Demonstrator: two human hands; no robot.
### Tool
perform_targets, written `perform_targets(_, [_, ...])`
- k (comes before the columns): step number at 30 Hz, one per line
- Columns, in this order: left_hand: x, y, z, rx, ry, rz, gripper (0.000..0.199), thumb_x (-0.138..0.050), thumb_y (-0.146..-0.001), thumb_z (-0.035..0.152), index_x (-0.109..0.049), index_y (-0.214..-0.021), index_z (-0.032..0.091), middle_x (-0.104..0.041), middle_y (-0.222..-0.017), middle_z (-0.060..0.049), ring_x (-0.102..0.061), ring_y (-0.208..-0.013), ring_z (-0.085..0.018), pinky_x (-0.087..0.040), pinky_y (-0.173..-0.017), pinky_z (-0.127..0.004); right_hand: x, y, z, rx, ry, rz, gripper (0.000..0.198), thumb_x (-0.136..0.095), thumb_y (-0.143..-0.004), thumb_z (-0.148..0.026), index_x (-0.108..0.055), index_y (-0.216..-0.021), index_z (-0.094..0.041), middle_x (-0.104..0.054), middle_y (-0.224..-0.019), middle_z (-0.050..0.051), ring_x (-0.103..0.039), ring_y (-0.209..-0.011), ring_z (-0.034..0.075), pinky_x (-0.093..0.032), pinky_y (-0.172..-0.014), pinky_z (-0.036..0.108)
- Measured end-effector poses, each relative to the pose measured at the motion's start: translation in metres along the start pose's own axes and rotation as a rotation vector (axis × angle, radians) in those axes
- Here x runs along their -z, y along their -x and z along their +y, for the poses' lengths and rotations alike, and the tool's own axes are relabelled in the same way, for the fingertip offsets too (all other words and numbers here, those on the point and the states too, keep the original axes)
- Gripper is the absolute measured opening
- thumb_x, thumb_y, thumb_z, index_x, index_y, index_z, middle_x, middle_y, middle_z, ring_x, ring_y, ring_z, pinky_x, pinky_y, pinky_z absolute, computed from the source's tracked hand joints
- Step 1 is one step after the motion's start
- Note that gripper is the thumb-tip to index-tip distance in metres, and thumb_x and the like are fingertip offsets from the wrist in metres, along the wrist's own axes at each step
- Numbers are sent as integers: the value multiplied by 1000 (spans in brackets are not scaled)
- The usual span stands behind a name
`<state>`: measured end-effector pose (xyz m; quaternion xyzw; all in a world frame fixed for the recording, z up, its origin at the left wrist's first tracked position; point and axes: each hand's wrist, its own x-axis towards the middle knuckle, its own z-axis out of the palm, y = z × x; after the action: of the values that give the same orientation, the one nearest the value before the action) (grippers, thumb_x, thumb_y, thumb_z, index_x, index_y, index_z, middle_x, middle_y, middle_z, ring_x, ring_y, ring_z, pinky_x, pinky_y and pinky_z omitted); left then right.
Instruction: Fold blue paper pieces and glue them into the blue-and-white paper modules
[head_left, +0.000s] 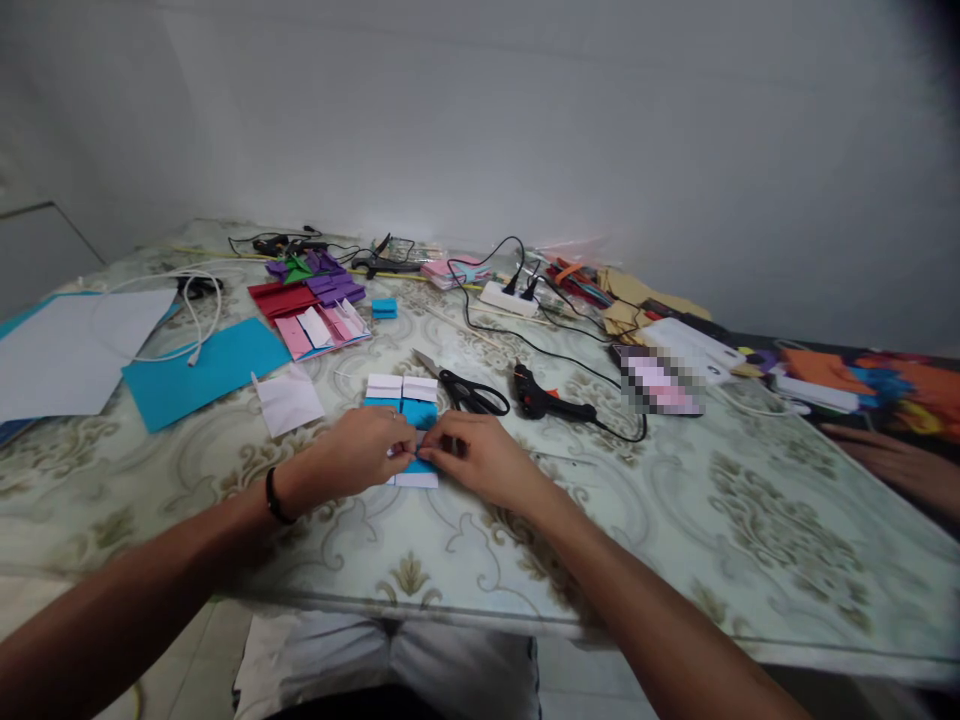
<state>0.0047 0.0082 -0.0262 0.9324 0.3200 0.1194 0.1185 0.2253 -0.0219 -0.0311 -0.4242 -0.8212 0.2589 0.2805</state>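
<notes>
A blue and white folded paper piece (pixel 420 412) lies flat on the table in front of me, with crease lines dividing it into panels. My left hand (pixel 373 447) is closed over its left side, fingers pinched at the middle. From the right, my right hand (pixel 476 452) pinches the same paper near its centre, thumb and forefinger together. Part of the paper is hidden under my hands. Just beyond my right hand lie black-handled scissors (pixel 474 393), blades pointing away to the left. A black glue gun (pixel 551 398) rests further right.
Left are a white paper square (pixel 289 400), blue sheet (pixel 206 370), white sheet (pixel 82 350) and white cable (pixel 199 325). Folded coloured papers (pixel 330 290), a small blue folded piece (pixel 385 308) and a power strip (pixel 510 298) lie behind. Another person's hand (pixel 885 460) is at the right.
</notes>
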Motion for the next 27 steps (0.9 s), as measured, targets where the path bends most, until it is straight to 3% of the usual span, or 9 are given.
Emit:
perform_targets(11, [1,-3,3,68,132,-8,11,-66,-85,12,-70,-77,18,-72,-76,-2,-64,-75,-18,-38,-67,-27,6,-2,1,-46,-71,-44,9,-74,-91,-17,-76,-83,-19,-75,-84,4,-68,-76,17,-48,-72,28])
perform_targets(19, [-4,-2,3,58,91,11,13,-65,-85,12,-75,-80,18,-74,-81,-3,-67,-79,-18,-42,-71,-28,-1,0,6,117,114,-59,4,-75,-93,-18,-78,-95,-19,-79,-94,7,-72,-85,20,-52,-78,29])
perform_targets(27, [0,-1,7,-16,18,58,16,-63,-88,13,-73,-77,18,-73,-83,-5,-67,-83,-20,-44,-72,-30,-8,0,8,179,255,-31,9,-72,-91,-9,-76,-90,-16,-78,-93,8,-73,-87,21,-55,-80,30])
